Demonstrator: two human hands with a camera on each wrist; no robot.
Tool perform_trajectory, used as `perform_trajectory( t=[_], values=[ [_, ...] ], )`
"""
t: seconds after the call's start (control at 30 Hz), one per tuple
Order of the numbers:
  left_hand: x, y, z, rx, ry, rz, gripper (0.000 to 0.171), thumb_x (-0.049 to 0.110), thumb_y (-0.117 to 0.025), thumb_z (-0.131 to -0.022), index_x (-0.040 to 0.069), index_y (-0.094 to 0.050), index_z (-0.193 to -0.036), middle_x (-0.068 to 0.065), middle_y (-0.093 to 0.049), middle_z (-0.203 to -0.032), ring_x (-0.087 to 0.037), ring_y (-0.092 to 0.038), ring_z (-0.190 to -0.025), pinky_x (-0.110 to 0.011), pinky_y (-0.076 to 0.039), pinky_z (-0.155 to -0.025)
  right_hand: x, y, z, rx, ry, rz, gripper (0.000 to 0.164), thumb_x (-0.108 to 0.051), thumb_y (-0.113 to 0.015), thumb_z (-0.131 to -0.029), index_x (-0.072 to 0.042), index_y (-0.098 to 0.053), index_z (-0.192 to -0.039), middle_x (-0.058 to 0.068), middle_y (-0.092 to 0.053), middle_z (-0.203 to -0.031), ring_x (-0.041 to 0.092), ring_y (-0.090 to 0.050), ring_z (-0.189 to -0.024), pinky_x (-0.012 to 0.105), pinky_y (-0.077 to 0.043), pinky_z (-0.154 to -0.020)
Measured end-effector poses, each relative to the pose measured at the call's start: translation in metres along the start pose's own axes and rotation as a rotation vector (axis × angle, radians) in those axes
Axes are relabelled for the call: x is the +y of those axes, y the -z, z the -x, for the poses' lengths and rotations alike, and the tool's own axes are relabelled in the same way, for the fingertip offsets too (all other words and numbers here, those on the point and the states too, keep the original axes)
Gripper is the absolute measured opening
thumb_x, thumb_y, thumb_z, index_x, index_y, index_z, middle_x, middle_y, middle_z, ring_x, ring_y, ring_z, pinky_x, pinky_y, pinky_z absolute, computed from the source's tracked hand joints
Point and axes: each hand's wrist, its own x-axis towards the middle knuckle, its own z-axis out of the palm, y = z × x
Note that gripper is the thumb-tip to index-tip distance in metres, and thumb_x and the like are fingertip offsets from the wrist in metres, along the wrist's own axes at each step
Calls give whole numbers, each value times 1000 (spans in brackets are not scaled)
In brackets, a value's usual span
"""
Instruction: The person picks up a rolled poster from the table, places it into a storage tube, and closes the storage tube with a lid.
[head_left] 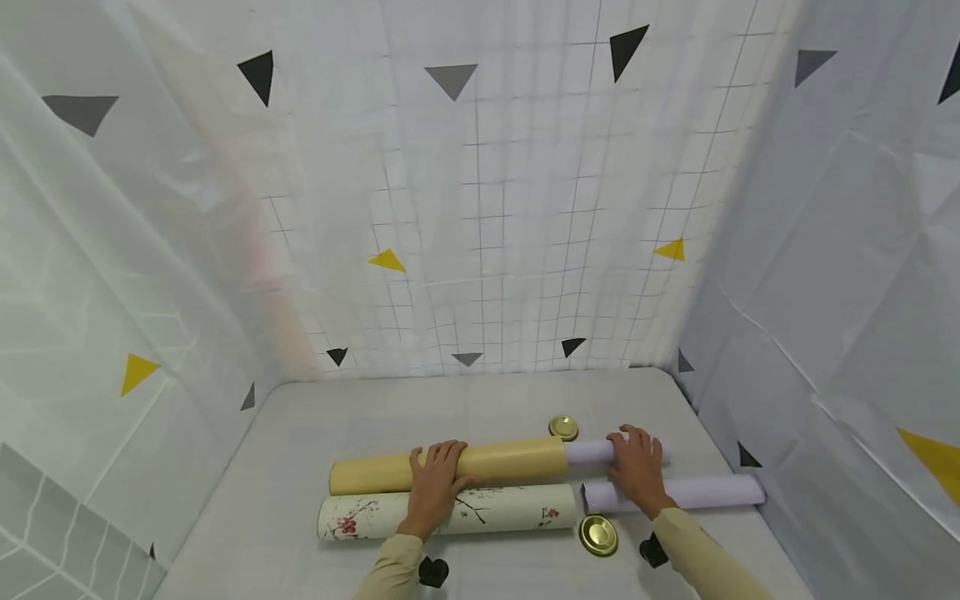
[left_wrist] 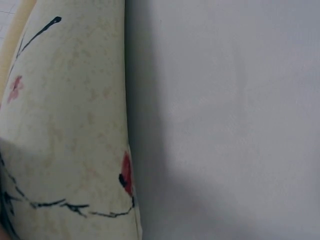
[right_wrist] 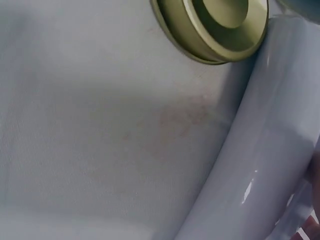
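Note:
In the head view my left hand [head_left: 435, 487] grips a yellow cardboard tube [head_left: 517, 458], its fingers over the top. A rolled lilac sheet [head_left: 588, 453] sticks out of the tube's right end, and my right hand [head_left: 637, 468] holds it farther right. How deep the roll reaches inside is hidden. In front lies a cream tube [head_left: 517, 510] with painted blossom branches; the left wrist view shows its side [left_wrist: 70, 110] close up. A second lilac roll [head_left: 712, 492] lies below the right hand; a glossy lilac roll [right_wrist: 255, 150] fills the right of the right wrist view.
One round gold lid [head_left: 563, 427] lies behind the yellow tube's right end. Another gold lid [head_left: 598, 535] is near the cream tube's right end. Two black markers, a left one [head_left: 433, 572] and a right one [head_left: 654, 550], are by the forearms. White sheeting [head_left: 480, 208] surrounds the table.

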Motion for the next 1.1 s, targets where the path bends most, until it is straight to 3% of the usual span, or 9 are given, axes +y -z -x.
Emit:
perform_trajectory(
  t=[0.23, 0.53, 0.77, 1.1],
  values=[
    [0, 1, 2, -13, 11, 14, 64, 55, -69, -84, 17, -62, -135, -3, -66, -133, -26, -60, -123, -63, -37, -108, -7, -1, 1, -52, -52, -5, 46, 4, -81, -71, -1, -66, -115, 29, -56, -135, 53, -48, -128, 78, -31, -103],
    [-2, -2, 5, 62, -29, 1, 63, 57, -70, -82, 18, -64, -132, -2, -68, -129, -25, -61, -119, -63, -39, -104, -2, -11, 2, -35, -56, 19, 49, -5, -84, -73, -6, -66, -118, 28, -52, -139, 55, -43, -131, 92, -20, -98],
    [0, 1, 2, 7, 9, 33, 63, 54, -71, -83, 19, -63, -135, -3, -67, -133, -26, -60, -124, -64, -37, -109, -4, -8, 0, -41, -48, 29, 49, -12, -87, -74, -10, -67, -119, 27, -52, -140, 53, -42, -134, 92, -18, -101],
    [1, 2, 2, 9, 9, 25, 63, 55, -70, -83, 20, -62, -135, -2, -66, -133, -26, -60, -124, -64, -37, -109, -15, -13, 2, 28, 15, 65, 54, -17, -92, -70, -13, -68, -119, 20, -65, -124, 48, -54, -124, 89, -22, -103]
  ],
)
